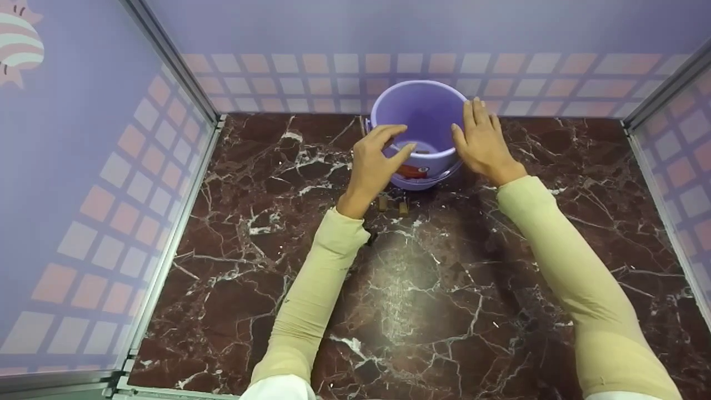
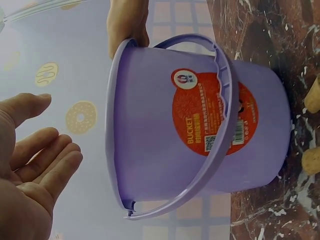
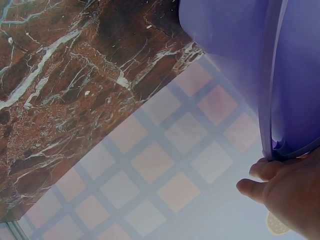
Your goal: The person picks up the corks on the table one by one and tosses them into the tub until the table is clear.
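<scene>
A purple bucket (image 1: 417, 105) stands upright against the back wall, its handle (image 2: 227, 110) hanging down at the front. The left wrist view shows a red printed label (image 2: 200, 112) on its side. My left hand (image 1: 377, 161) hovers at the near left rim with fingers loosely bent; the left wrist view shows it apart from the bucket with nothing in it. At the right rim rests my right hand (image 1: 482, 141), fingers straight and touching the edge near the handle joint. Two small brown cork-like pieces (image 2: 311, 161) stand in front of the bucket. A small brown bit (image 1: 422, 151) shows inside it.
The table (image 1: 266, 311) has a dark red marbled top with white veins. Purple panels with pink and white squares enclose it at the back (image 1: 311, 33), left (image 1: 83, 166) and right. Metal frame strips (image 1: 166, 266) run along its edges.
</scene>
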A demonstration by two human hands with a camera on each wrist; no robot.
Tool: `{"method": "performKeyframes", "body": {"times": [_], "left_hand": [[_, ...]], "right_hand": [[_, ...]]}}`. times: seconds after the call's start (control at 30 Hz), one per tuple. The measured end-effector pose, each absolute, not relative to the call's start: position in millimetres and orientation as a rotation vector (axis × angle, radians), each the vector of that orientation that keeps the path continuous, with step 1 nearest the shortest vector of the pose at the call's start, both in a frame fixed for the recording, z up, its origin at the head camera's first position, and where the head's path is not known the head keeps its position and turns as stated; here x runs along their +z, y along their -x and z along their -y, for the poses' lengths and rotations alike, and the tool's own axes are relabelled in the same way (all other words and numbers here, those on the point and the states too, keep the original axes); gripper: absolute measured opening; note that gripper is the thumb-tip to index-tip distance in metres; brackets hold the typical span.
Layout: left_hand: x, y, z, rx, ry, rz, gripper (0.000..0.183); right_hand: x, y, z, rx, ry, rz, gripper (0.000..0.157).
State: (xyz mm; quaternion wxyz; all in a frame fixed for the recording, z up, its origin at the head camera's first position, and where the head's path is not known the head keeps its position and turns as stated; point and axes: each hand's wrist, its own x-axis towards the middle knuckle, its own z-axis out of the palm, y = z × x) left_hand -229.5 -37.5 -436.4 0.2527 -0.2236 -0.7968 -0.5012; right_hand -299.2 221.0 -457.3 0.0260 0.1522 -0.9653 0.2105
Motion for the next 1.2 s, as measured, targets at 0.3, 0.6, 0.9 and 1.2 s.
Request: {"method": "performKeyframes", "body": {"times": [0.3,0.6,0.9,1.2], "left_hand": [[-453,216,43,-1.382,0.597,2.096,0.034],[-474,211,51,-1.407,0.545,2.08,0.03],[-489,209,57,-1.383,0.461,2.172,0.031],[-500,208,60,-1.398,0.456,2.191,0.031]], "right_hand": [[-457,299,-221,0.642,-0.478,2.981,0.077],[-455,298,-221,0.66,-0.47,2.998,0.077],[-456,298,-222,0.658,-0.473,2.993,0.077],[-455,299,-221,0.67,-0.463,3.003,0.077]]}}
